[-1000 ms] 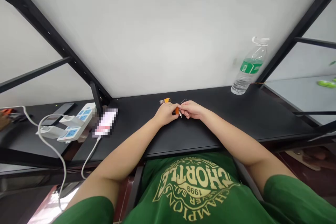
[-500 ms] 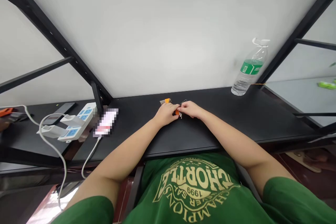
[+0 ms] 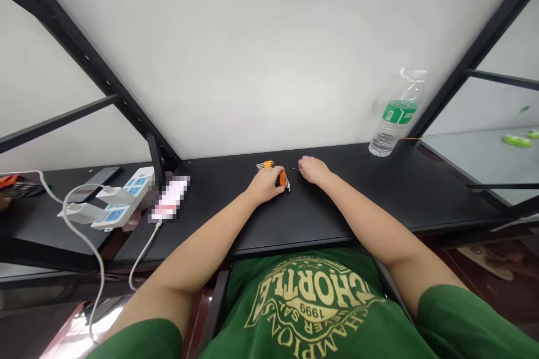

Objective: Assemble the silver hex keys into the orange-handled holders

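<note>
My left hand (image 3: 266, 184) is closed on an orange hex key holder (image 3: 283, 178), gripped between thumb and fingers. Several silver hex keys (image 3: 288, 182) stick out of its right side. Just to the right, my right hand (image 3: 314, 169) pinches a thin hex key (image 3: 295, 169), whose tip points left toward the holder without touching it. Behind my left hand, a second orange hex key holder (image 3: 268, 164) with several keys lies on the black desk (image 3: 269, 224). The fingers of my left hand partly cover the first holder.
A large water bottle (image 3: 392, 123) stands at the back right by the wall. On the left are a phone (image 3: 170, 199) on a charging cable and a white power strip (image 3: 126, 202) with plugs. Black metal frame bars (image 3: 138, 123) rise on both sides.
My right hand has moved right and slightly up, away from the holder, with the hex key in its fingers. My left hand stays almost in place, and more of the holder shows.
</note>
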Available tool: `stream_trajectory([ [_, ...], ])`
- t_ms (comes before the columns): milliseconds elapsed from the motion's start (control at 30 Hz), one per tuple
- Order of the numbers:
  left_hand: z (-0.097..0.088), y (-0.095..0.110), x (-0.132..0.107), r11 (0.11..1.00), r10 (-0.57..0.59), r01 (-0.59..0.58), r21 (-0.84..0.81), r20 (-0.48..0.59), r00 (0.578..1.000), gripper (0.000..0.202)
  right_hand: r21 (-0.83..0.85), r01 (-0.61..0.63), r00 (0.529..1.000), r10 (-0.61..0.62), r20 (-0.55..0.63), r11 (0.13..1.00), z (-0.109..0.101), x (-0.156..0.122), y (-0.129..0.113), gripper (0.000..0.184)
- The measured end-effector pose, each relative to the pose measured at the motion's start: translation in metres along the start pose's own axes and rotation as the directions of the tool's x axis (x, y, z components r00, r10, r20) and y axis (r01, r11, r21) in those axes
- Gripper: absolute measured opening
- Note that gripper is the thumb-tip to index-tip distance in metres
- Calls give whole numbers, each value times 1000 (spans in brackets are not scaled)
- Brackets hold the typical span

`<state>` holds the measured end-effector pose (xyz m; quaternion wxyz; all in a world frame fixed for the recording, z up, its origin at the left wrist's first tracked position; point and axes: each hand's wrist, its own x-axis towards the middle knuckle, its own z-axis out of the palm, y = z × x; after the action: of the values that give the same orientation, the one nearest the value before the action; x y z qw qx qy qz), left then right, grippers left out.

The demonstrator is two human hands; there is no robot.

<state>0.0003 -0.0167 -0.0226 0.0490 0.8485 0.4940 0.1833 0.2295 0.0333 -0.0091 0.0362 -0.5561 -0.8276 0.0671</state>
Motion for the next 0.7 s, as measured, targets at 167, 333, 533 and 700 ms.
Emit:
stream_trajectory([
  [167, 0, -2, 0, 1000, 16, -16, 14, -17, 1000, 51, 20, -5, 996, 3, 91, 1000, -5, -14, -11, 8],
  [333, 2, -4, 1, 998, 59, -58, 32, -30, 998, 51, 163, 123, 992, -124, -8, 979, -10, -28, -10, 10],
  [533, 5, -6, 2, 994, 111, -110, 23, -67, 992, 52, 254, 265, 961, -232, -152, 930, -11, -30, -9, 14],
  [700, 6, -8, 2, 994, 105, -103, 31, -76, 992, 52, 207, 308, 947, -280, -155, 929, -10, -29, -7, 16],
])
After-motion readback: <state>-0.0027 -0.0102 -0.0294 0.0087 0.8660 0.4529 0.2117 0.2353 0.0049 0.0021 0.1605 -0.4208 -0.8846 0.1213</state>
